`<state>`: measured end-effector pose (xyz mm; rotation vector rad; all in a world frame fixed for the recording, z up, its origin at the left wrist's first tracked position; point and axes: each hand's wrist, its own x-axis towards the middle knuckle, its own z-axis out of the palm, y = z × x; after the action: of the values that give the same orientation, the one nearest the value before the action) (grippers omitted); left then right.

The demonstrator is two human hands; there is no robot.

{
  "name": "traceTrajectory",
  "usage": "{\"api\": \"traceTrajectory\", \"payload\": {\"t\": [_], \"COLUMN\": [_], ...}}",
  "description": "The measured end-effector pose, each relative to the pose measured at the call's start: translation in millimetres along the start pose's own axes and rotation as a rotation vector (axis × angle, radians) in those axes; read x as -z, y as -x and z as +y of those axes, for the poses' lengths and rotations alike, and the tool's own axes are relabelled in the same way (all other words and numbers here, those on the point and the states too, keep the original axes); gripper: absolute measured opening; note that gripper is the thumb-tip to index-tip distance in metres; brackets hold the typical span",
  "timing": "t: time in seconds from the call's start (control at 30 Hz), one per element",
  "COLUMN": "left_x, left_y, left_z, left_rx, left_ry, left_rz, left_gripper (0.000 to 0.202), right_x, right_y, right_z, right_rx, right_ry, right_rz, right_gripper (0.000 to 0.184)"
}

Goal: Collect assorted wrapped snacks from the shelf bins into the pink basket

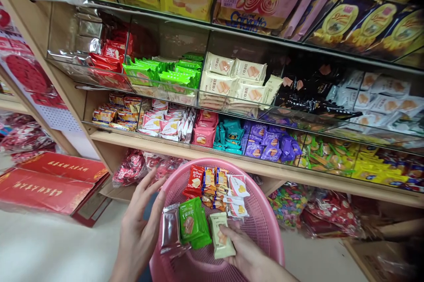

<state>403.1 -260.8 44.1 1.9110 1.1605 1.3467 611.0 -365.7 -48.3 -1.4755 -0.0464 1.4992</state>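
Observation:
My right hand (243, 244) is closed on a cream snack packet (220, 229), held low inside the pink basket (276, 233). My left hand (141, 220) is held beside the basket's left rim, fingers spread, holding nothing. Between the hands, in the basket, lie green packets (194, 224) and a silver-brown packet (171, 229). Farther back in it are red packets (194, 181), small orange-and-blue packets (209, 181) and white-and-pink packets (237, 186). Whether the cream packet touches the basket's floor I cannot tell.
Shelves ahead have clear-fronted bins; one holds more cream packets (220, 83), another green packets (142, 70). A wooden shelf edge (159, 147) runs just behind the basket. Red boxes (43, 185) stand on the floor at left. Bagged goods (331, 211) lie under the shelf at right.

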Motion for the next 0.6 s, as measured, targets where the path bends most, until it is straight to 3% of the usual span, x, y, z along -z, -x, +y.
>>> {"api": "traceTrajectory", "payload": {"t": [0.33, 0.5, 0.57, 0.6], "left_x": [-3.1, -0.9, -3.8, -7.4], "left_y": [0, 8, 24, 36], "left_z": [0, 7, 6, 3], "left_rx": [0.034, 0.035, 0.061, 0.077], "left_ry": [0.031, 0.036, 0.052, 0.064], "left_rz": [-0.023, -0.02, -0.169, -0.324], "left_gripper": [0.026, 0.026, 0.027, 0.028], "right_x": [-13, -17, -16, -16], "right_y": [-15, -23, -24, -23], "right_z": [2, 3, 4, 4], "right_rx": [0.138, 0.126, 0.117, 0.117], "right_ry": [-0.018, 0.012, 0.059, 0.069], "right_rz": [-0.017, 0.071, 0.103, 0.096], "right_gripper": [0.039, 0.039, 0.035, 0.032]}}
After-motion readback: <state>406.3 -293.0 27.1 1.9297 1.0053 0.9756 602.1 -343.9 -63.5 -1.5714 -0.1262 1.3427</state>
